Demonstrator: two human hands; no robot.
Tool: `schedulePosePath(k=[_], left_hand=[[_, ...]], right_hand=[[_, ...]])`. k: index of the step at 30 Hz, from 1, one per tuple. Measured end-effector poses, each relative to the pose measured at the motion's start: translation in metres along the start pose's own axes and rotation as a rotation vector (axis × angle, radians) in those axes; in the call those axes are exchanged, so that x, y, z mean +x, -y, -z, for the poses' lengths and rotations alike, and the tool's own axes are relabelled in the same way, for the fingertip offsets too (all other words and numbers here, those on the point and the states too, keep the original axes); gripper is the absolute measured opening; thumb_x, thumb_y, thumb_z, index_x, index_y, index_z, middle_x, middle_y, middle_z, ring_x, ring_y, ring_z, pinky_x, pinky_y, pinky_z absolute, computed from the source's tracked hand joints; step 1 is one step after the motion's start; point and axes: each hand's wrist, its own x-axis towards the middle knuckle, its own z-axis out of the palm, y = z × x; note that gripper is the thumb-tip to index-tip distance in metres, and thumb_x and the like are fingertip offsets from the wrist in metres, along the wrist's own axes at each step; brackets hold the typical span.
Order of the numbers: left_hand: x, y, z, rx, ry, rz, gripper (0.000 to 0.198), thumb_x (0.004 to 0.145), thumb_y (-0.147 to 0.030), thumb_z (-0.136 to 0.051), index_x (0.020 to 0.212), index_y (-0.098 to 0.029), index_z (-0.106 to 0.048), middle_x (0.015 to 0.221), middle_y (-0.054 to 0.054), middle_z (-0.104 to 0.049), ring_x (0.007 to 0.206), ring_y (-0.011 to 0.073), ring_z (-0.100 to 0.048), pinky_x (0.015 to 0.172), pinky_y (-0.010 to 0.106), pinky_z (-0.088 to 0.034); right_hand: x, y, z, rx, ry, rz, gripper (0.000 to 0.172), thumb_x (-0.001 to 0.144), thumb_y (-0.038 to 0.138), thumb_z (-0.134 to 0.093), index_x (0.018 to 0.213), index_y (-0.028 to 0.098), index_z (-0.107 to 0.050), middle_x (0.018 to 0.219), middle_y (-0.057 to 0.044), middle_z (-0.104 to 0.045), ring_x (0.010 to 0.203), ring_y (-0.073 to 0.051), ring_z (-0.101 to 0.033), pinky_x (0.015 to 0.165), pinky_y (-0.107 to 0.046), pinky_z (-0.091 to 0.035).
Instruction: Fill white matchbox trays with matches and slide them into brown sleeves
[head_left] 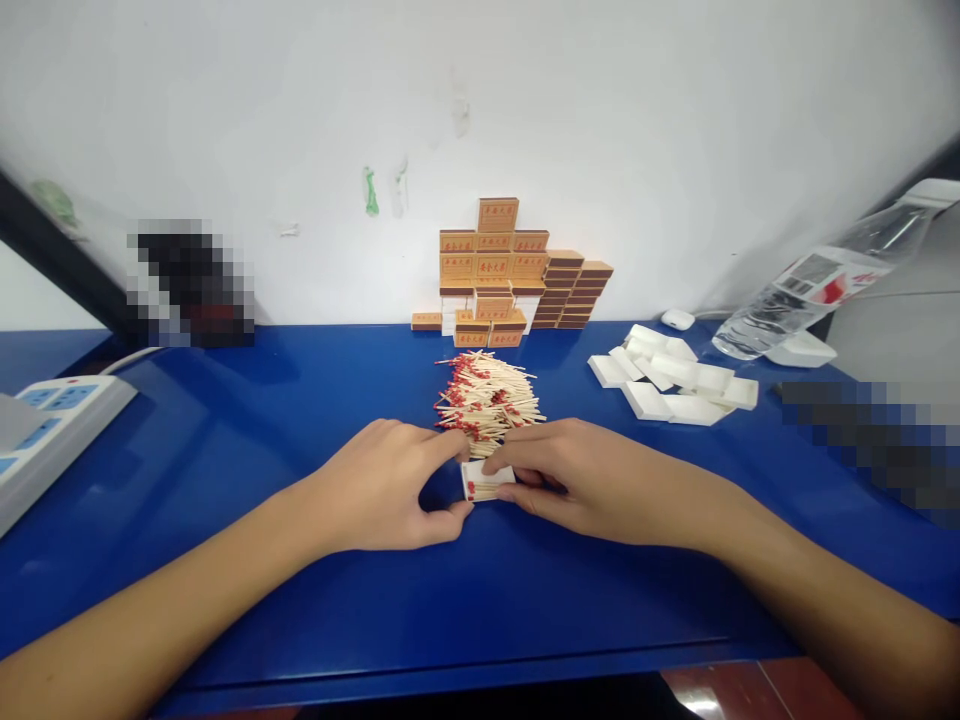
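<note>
A small white matchbox tray (471,468) lies in front of me, with several red-headed matches (484,490) along its near side, heads to the left. My left hand (390,485) is curled round the tray's left end, with thumb and index finger at its corners. Closed at the right end is my right hand (570,480), its index finger reaching into the tray and its thumb at the near right corner. Its other fingers are folded and partly hidden. Just behind both hands is a heap of loose matches (491,395), most red heads facing left.
Orange matchboxes (493,267) stand stacked against the wall. White trays (675,375) lie piled at the right, near a tilted clear bottle (810,285) and a small white case (678,319). A power strip (71,420) sits on the blue table (315,600) at the left.
</note>
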Motion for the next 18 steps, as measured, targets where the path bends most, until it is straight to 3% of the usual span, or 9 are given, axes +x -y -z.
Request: schedulePosePath(k=[5,11,16,18], left_hand=[[-0.001,0.000,0.000,-0.010,0.007,0.001,0.024,0.084,-0.039,-0.066,0.100,-0.022,-0.068,0.067,-0.004,-0.059,0.055,0.0139,-0.051,0.057,0.027,-0.032],[0.000,0.001,-0.001,-0.015,0.016,0.008,0.025,0.085,-0.040,-0.065,0.103,-0.022,-0.068,0.068,-0.004,-0.059,0.057,0.0141,-0.051,0.058,0.028,-0.032],[-0.001,-0.001,0.000,-0.054,0.039,-0.019,0.024,0.082,-0.041,-0.066,0.097,-0.023,-0.067,0.062,-0.005,-0.053,0.053,0.0125,-0.044,0.056,0.027,-0.028],[-0.001,-0.002,0.001,-0.072,0.037,-0.046,0.023,0.080,-0.041,-0.068,0.093,-0.022,-0.066,0.061,-0.006,-0.051,0.052,0.0116,-0.042,0.055,0.027,-0.026]], right_hand=[[-0.001,-0.004,0.003,0.000,-0.012,0.010,0.014,0.098,0.017,-0.061,0.094,0.021,-0.074,0.083,-0.001,-0.071,0.072,-0.014,-0.059,0.066,-0.029,-0.040],[-0.002,-0.010,0.007,0.092,0.038,-0.014,0.013,0.096,0.020,-0.062,0.095,0.022,-0.075,0.072,0.003,-0.066,0.061,-0.011,-0.053,0.058,-0.027,-0.037],[-0.004,-0.020,0.016,-0.009,-0.161,-0.072,0.012,0.095,0.025,-0.063,0.090,0.022,-0.073,0.070,0.003,-0.062,0.060,-0.012,-0.049,0.056,-0.028,-0.033],[-0.003,-0.025,0.017,-0.051,-0.158,-0.094,0.008,0.091,0.025,-0.067,0.086,0.022,-0.071,0.069,0.004,-0.059,0.060,-0.012,-0.049,0.057,-0.027,-0.033]])
